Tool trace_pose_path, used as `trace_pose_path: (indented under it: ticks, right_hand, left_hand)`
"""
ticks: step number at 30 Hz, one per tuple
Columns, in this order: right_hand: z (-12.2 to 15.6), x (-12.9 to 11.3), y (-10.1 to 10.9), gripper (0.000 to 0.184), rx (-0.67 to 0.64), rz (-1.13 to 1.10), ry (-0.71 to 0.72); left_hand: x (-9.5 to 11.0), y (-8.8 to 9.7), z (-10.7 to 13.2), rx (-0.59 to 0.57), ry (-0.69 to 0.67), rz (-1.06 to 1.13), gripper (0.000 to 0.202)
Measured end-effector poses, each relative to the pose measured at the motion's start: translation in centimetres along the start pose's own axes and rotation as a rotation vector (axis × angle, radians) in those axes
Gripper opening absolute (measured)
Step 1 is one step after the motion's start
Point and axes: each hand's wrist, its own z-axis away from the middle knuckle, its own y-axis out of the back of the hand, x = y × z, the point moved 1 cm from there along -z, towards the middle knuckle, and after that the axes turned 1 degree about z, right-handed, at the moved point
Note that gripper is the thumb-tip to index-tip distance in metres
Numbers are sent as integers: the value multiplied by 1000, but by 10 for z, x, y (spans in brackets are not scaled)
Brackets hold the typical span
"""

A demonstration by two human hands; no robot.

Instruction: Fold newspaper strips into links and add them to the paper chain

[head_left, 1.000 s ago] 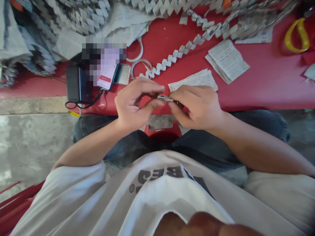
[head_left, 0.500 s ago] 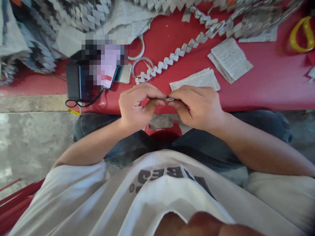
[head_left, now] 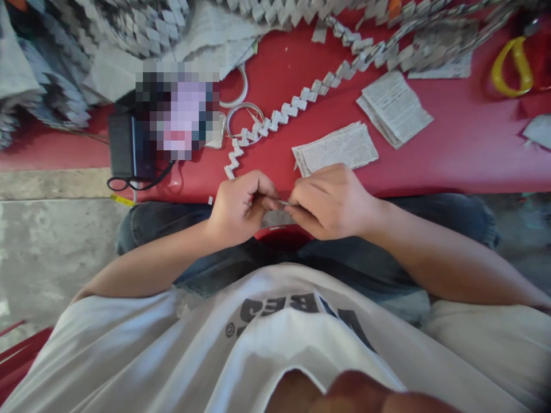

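Observation:
My left hand (head_left: pixel 241 207) and my right hand (head_left: pixel 330 202) meet just off the table's near edge, above my lap. Thumb and fingers of both are pinched on a thin folded paper strip (head_left: pixel 284 202), of which only a short sliver shows between them. Beyond my left hand lies the zigzag end of a folded-paper chain (head_left: pixel 297 105), running up and right across the table. Past my right hand is a stack of newsprint pieces (head_left: pixel 338 148), partly covered by that hand. A second stack of newsprint pieces (head_left: pixel 394 109) lies farther right.
The red table (head_left: pixel 465 149) bears more woven paper chains (head_left: pixel 155 26) at its far side. A black box (head_left: pixel 123 143) with a cable, a blurred-out phone (head_left: pixel 183 115) and tape rings (head_left: pixel 235 94) stand left. Yellow-handled scissors (head_left: pixel 499 74) lie at right.
Both hands have come down toward my body with the paper strip between them. More of the chain's near end shows beside my left hand. The view has shifted slightly.

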Motion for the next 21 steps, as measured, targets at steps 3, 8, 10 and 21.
trace_pose_path:
  ticks: [3,8,10,21]
  right_hand:
    - [0,-7,-5,37,26,-21,41]
    - [1,-8,-16,38,47,-32,31]
    - [2,-8,-22,37,6,-30,9]
    - [-7,0,-35,30,-30,-1296,-1083]
  left_hand:
    - [3,2,7,-23,-73,-4,15]
    - [-2,9,8,-47,-261,-37,15]
    - [-5,10,11,-68,-260,-31,19]
    - [-34,32,4,-9,328,41,62]
